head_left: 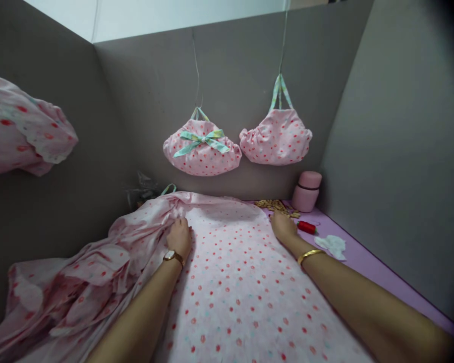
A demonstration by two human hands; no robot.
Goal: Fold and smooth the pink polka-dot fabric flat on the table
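A pink cloth with red dots [242, 282] lies spread over the table in front of me and runs toward my body. At its left side my left hand [180, 237], with a watch on the wrist, is closed on the fabric, where it bunches into folds. My right hand [283, 227], wearing a gold bangle, has its fingers curled on the cloth's far right edge. The fingertips of both hands are partly hidden. Just right of my right hand lies a red thread spool [307, 227].
A pink flask [307, 191], a pile of small wooden pegs [274, 205] and a crumpled white tissue [331, 246] sit on the purple table [357, 257]. Two dotted fabric pieces, one with a green bow [203, 141], hang from strings. Grey partitions [144, 75] enclose three sides.
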